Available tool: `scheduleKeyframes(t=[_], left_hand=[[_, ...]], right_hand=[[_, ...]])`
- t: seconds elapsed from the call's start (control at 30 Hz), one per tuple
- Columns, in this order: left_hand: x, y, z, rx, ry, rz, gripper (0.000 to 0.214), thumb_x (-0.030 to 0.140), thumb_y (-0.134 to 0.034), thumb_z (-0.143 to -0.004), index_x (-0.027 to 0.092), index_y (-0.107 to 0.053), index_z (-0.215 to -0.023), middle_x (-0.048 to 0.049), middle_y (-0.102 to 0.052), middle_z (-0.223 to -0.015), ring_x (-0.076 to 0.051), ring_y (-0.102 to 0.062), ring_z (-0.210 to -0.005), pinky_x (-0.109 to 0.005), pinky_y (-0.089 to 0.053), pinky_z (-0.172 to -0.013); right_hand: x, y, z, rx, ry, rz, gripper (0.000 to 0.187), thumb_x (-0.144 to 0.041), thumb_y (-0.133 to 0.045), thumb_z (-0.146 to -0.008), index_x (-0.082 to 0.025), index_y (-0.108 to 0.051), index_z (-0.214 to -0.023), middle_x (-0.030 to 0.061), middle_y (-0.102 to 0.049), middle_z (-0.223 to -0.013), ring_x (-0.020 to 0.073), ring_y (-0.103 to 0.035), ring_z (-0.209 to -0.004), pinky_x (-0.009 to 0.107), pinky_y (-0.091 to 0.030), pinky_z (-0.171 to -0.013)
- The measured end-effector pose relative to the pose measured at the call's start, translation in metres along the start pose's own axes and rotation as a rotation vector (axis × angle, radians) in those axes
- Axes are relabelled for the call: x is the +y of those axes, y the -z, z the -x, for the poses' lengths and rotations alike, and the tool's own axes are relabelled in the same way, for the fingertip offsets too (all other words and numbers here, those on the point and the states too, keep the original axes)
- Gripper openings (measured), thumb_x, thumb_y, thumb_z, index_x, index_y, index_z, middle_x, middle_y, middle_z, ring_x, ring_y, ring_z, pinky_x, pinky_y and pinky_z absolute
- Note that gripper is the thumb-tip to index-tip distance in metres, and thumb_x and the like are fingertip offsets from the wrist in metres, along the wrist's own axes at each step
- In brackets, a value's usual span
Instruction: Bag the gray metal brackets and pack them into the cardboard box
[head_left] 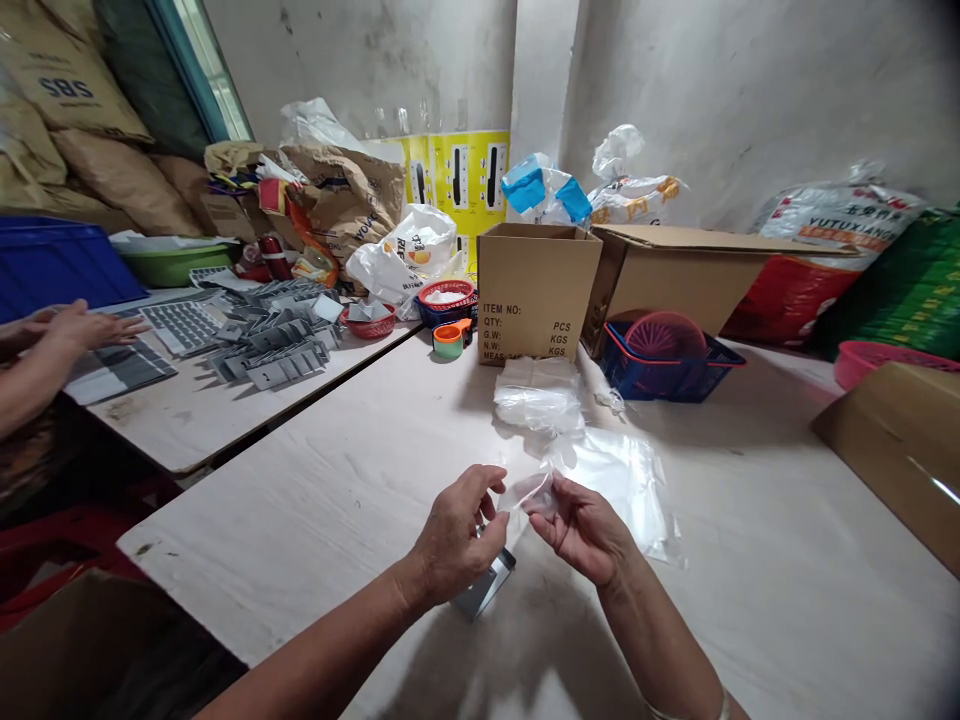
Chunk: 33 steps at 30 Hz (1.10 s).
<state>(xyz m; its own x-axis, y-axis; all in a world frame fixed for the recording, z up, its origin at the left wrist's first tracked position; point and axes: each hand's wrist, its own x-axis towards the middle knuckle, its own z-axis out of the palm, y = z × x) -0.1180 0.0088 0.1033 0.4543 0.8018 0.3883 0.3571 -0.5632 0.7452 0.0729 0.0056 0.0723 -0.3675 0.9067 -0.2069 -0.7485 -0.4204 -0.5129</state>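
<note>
Clear plastic film fills the lower middle of the frame, where a thin clear plastic bag [615, 485] lies on a pale laminate table [300, 520]. The person's right hand [581, 530] holds a corner of the bag up, its thumb and fingers closed narrowly on the film. Just beside it, the left hand [457, 535] curls around a flat grey rectangular card [486, 585], whose lower end sticks out below the palm.

Above the hands, a pile of folded clear plastic bags [536, 395] sits against a brown cardboard box [532, 290] marked "ITEM NO". To the right of the box stands a blue plastic basket [645, 378] holding a round pink plastic strainer [666, 335]. An orange-and-green tape roll [450, 340] lies left of the box.

At centre left, on a second table [172, 430], lies a heap of grey punched cards [277, 335]. At far left, a co-worker's hand [82, 325] rests on a grey sheet [124, 370]. A blue plastic crate [52, 265] and brown paper sacks [97, 130] fill the upper left of the frame.
</note>
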Motion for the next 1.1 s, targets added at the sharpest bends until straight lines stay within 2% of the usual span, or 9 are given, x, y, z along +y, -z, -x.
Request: scheduleKeyframes(t=[0.07, 0.2, 0.33, 0.43, 0.57, 0.7, 0.8, 0.93, 1.1], left_hand=[[-0.002, -0.005, -0.004, 0.063, -0.008, -0.059, 0.027, 0.013, -0.050, -0.075, 0.016, -0.051, -0.101, -0.0041, -0.058, -0.090, -0.009, -0.051, -0.062, -0.022, -0.042, -0.053], [-0.012, -0.007, -0.023, 0.219, -0.114, -0.193, 0.014, 0.011, -0.045, -0.079, 0.016, -0.057, -0.084, -0.0035, -0.059, -0.075, -0.013, -0.055, -0.068, -0.026, -0.046, -0.065], [-0.021, 0.003, -0.047, 0.308, -0.265, -0.362, 0.017, 0.012, -0.041, -0.084, 0.016, -0.058, -0.085, -0.0056, -0.059, -0.077, -0.015, -0.056, -0.074, -0.028, -0.047, -0.070], [-0.022, 0.011, -0.058, 0.304, -0.403, -0.508, 0.020, 0.010, -0.040, -0.085, 0.015, -0.058, -0.090, -0.0086, -0.059, -0.086, -0.015, -0.057, -0.080, -0.028, -0.049, -0.073], [-0.016, 0.012, -0.061, 0.247, -0.577, -0.641, 0.021, 0.007, -0.039, -0.085, 0.012, -0.058, -0.093, -0.0105, -0.058, -0.090, -0.016, -0.057, -0.084, -0.027, -0.051, -0.073], [-0.010, 0.005, -0.063, 0.146, -0.763, -0.688, 0.019, 0.007, -0.040, -0.086, 0.012, -0.057, -0.094, -0.0089, -0.059, -0.086, -0.016, -0.057, -0.081, -0.028, -0.052, -0.070], [-0.007, -0.002, -0.066, 0.096, -0.853, -0.685, 0.017, 0.008, -0.040, -0.086, 0.011, -0.056, -0.089, -0.0082, -0.059, -0.080, -0.016, -0.057, -0.075, -0.029, -0.052, -0.066], [-0.005, -0.008, -0.070, 0.016, -0.799, -0.680, 0.017, 0.007, -0.040, -0.084, 0.011, -0.056, -0.083, -0.0066, -0.056, -0.075, -0.015, -0.055, -0.072, -0.027, -0.051, -0.064], [-0.003, -0.010, -0.072, 0.020, -0.805, -0.685, 0.019, 0.007, -0.038, -0.085, 0.012, -0.056, -0.085, -0.0068, -0.057, -0.078, -0.015, -0.055, -0.074, -0.027, -0.051, -0.065]], right_hand=[[0.001, -0.001, 0.000, 0.026, -0.010, -0.028, 0.009, -0.021, -0.056, -0.085, -0.012, -0.058, -0.085, 0.0087, -0.070, -0.079, 0.0171, -0.068, -0.072, 0.028, -0.056, -0.067], [0.001, -0.006, -0.002, 0.134, -0.017, -0.039, 0.011, -0.019, -0.054, -0.085, -0.009, -0.058, -0.085, 0.0126, -0.069, -0.080, 0.0184, -0.068, -0.073, 0.028, -0.056, -0.067], [0.002, -0.009, -0.002, 0.334, 0.063, 0.090, 0.007, -0.017, -0.051, -0.083, -0.012, -0.056, -0.084, 0.0107, -0.067, -0.083, 0.0201, -0.067, -0.078, 0.030, -0.055, -0.066], [0.004, -0.009, 0.000, 0.506, 0.346, 0.344, 0.013, -0.031, -0.053, -0.084, -0.018, -0.053, -0.087, 0.0066, -0.063, -0.088, 0.0218, -0.064, -0.084, 0.034, -0.053, -0.066], [0.003, -0.013, 0.008, 0.717, 0.934, 0.998, 0.032, -0.044, -0.056, -0.081, -0.023, -0.050, -0.104, 0.0086, -0.055, -0.107, 0.0243, -0.054, -0.101, 0.038, -0.047, -0.081], [-0.003, -0.023, 0.020, 0.781, 1.314, 1.577, 0.040, -0.042, -0.062, -0.078, -0.021, -0.050, -0.110, 0.0140, -0.046, -0.121, 0.0297, -0.041, -0.117, 0.048, -0.034, -0.096], [-0.006, -0.027, 0.025, 0.743, 1.341, 1.802, 0.042, -0.041, -0.063, -0.076, -0.019, -0.050, -0.109, 0.0139, -0.045, -0.122, 0.0310, -0.040, -0.117, 0.050, -0.034, -0.095], [-0.003, -0.025, 0.023, 0.615, 1.193, 1.923, 0.035, -0.031, -0.058, -0.077, -0.018, -0.049, -0.108, 0.0118, -0.049, -0.118, 0.0272, -0.045, -0.112, 0.043, -0.039, -0.089], [0.001, -0.014, 0.014, 0.733, 1.161, 1.992, 0.031, -0.028, -0.052, -0.080, -0.015, -0.050, -0.108, 0.0127, -0.051, -0.115, 0.0279, -0.045, -0.109, 0.043, -0.038, -0.088]])
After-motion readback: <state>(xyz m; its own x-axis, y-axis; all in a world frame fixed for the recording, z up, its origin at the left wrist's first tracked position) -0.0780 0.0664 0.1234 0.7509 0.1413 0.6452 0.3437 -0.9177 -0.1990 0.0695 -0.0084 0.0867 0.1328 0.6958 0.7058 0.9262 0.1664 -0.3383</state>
